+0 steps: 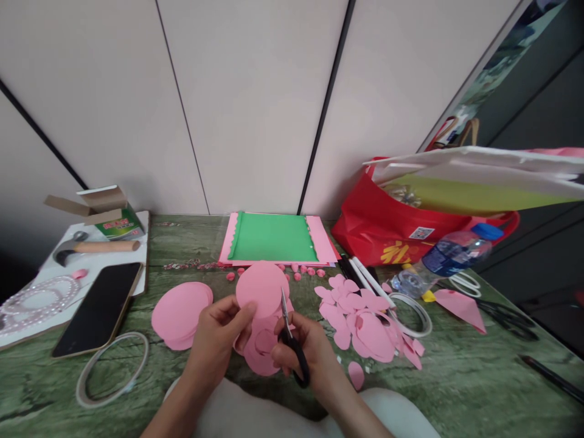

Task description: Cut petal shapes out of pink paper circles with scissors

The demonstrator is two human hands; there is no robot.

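Observation:
Between thumb and fingers, my left hand [223,334] pinches a round pink paper disc [262,287] held up above the table. My right hand [305,350] grips a pair of scissors [294,350] with black handles, its blades pointing up at the disc's right edge. Whether the blades bite into the paper I cannot tell. Beneath both hands lie more pink paper pieces [260,359], partly covered by them. To the left rests a stack of pink discs [182,311]. On the right spreads a pile of pink petal-shaped cutouts [351,310].
Behind the hands lies a green sheet [276,237] with small pink rolls before it. At left are a phone [98,309], a hammer [104,246], a box [121,224] and a tape roll [112,369]. A red bag [369,213] and a tilted bottle [449,258] stand right.

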